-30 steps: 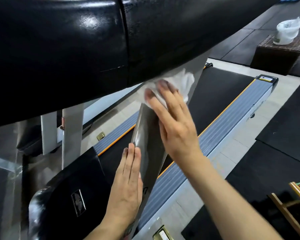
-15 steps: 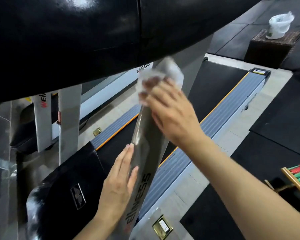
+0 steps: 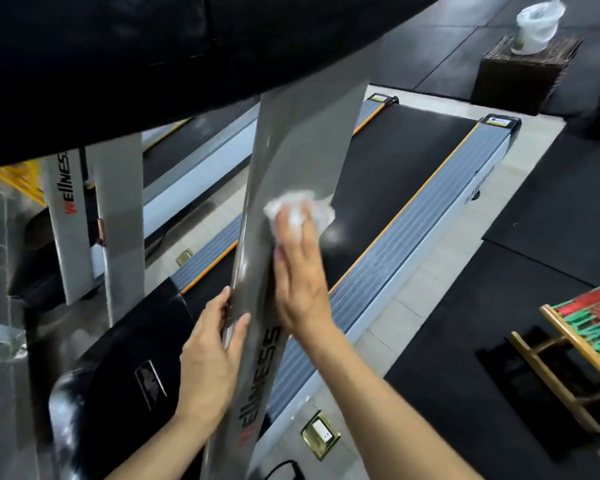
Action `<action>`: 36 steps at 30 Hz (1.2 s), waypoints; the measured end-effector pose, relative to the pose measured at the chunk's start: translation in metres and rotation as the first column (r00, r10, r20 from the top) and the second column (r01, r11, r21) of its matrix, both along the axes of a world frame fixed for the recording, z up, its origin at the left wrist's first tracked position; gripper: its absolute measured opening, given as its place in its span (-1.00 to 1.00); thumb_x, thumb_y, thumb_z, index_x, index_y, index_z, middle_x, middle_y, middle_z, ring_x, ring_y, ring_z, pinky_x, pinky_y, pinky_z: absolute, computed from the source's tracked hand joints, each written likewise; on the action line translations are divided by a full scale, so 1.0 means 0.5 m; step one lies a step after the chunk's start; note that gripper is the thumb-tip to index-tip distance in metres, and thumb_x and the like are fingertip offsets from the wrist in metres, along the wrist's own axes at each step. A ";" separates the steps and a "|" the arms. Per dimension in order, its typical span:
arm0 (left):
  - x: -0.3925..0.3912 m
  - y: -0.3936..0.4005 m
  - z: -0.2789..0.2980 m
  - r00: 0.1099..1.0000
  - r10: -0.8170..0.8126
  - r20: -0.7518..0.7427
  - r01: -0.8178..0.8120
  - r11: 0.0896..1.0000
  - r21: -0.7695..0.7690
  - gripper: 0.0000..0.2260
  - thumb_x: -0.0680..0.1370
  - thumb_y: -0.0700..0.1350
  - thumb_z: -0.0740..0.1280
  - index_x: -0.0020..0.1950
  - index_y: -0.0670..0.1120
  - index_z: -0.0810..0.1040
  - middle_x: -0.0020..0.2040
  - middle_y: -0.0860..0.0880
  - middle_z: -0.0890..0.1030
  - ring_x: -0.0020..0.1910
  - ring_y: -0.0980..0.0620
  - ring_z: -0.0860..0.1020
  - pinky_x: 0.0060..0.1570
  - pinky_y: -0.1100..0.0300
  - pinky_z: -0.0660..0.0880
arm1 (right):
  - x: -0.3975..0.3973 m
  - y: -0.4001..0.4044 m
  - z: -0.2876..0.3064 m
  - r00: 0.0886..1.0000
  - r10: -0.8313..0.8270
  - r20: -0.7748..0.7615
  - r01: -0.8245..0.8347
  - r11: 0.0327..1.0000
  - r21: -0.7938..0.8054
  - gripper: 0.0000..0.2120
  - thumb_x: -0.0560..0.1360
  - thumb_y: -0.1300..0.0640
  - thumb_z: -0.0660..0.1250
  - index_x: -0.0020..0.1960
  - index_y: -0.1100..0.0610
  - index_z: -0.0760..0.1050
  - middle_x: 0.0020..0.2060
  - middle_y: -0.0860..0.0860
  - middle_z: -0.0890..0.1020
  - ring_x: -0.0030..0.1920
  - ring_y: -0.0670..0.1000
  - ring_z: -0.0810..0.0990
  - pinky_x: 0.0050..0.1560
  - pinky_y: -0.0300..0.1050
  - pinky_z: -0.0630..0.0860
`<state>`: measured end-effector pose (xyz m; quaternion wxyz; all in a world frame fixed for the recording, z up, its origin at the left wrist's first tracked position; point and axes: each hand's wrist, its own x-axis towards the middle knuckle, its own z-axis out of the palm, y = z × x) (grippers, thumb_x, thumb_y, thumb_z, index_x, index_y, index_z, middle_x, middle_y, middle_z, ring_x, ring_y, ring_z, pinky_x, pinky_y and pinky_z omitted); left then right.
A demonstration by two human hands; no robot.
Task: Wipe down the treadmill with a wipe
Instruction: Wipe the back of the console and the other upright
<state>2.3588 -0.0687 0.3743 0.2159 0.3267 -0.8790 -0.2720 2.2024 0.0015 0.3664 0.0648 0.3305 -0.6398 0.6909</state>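
Wipe [image 3: 300, 211] pressed flat under spread right hand [image 3: 300, 271]; upright [image 3: 291, 174] gripped by left hand [image 3: 212, 355]; full-length overlapping strokes advised.

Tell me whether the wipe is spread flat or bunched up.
Bunched up. The wipe shows as a crumpled white wad with creased edges, pressed by the right hand against the grey treadmill upright.
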 end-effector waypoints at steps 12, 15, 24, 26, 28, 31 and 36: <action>-0.006 0.011 -0.006 0.999 0.050 -0.002 -0.050 0.999 0.012 -0.56 0.63 0.02 0.32 0.51 0.06 0.40 0.38 0.11 0.56 0.36 0.17 0.53 0.39 -0.01 0.48 | 0.160 -0.018 -0.061 0.856 0.038 0.516 0.010 0.996 -0.090 -0.50 0.73 0.11 0.06 0.65 0.02 0.05 0.63 -0.14 0.05 0.62 -0.14 -0.04 0.62 0.14 0.00; -0.007 0.013 -0.007 0.998 0.055 0.004 -0.055 0.998 -0.013 -0.56 0.64 -0.01 0.34 0.51 0.05 0.41 0.37 0.11 0.57 0.35 0.15 0.54 0.38 0.01 0.48 | 0.114 -0.024 -0.040 0.816 -0.010 0.578 0.044 0.998 -0.044 -0.48 0.73 0.06 0.04 0.65 -0.02 0.00 0.63 -0.19 0.02 0.60 -0.24 -0.09 0.63 0.06 -0.03; 0.003 0.007 -0.019 1.000 -0.028 -0.003 0.028 0.999 -0.041 -0.52 0.67 -0.01 0.31 0.58 0.06 0.31 0.38 0.16 0.45 0.36 0.27 0.42 0.34 0.45 0.29 | -0.066 0.009 0.085 0.976 -0.082 -0.203 0.090 0.995 0.035 -0.53 0.69 0.30 0.10 0.58 0.32 0.15 0.59 0.23 0.15 0.62 0.17 0.05 0.58 0.23 0.11; 0.004 -0.003 -0.034 0.999 -0.044 0.011 0.045 0.994 -0.098 -0.49 0.66 0.00 0.31 0.60 0.05 0.29 0.36 0.14 0.45 0.30 0.19 0.43 0.33 0.36 0.29 | -0.056 0.023 0.055 0.914 -0.038 -0.403 0.091 0.989 0.113 -0.58 0.69 0.29 0.11 0.53 0.32 0.29 0.54 0.27 0.27 0.60 0.21 0.14 0.54 0.28 0.18; 0.006 -0.012 -0.055 0.999 -0.044 -0.020 0.041 0.988 -0.146 -0.49 0.65 0.00 0.32 0.58 -0.01 0.32 0.37 0.07 0.49 0.20 0.12 0.43 0.30 0.32 0.29 | -0.030 0.017 0.024 0.800 0.004 -0.599 0.171 0.957 0.234 -0.63 0.67 0.25 0.17 0.45 0.30 0.43 0.42 0.23 0.46 0.53 0.22 0.30 0.53 0.28 0.20; 0.011 -0.031 -0.093 0.996 -0.034 -0.078 0.022 0.987 -0.158 -0.52 0.59 -0.14 0.40 0.49 -0.15 0.40 0.29 -0.11 0.56 0.12 -0.03 0.46 0.25 -0.03 0.46 | 0.040 -0.004 -0.019 0.572 0.193 -0.797 0.253 0.883 0.395 -0.72 0.62 0.21 0.26 0.27 0.25 0.60 0.27 0.14 0.61 0.43 0.14 0.47 0.58 0.13 0.16; -0.006 -0.046 -0.146 0.984 -0.035 -0.173 0.005 0.985 -0.175 -0.41 0.67 0.23 0.14 0.44 -0.23 0.42 0.25 -0.18 0.57 0.12 -0.08 0.44 0.17 0.05 0.40 | -0.040 0.001 0.048 0.404 0.238 -0.883 0.326 0.864 0.383 -0.74 0.58 0.20 0.28 0.22 0.19 0.62 0.17 0.12 0.65 0.33 0.16 0.55 0.54 0.08 0.19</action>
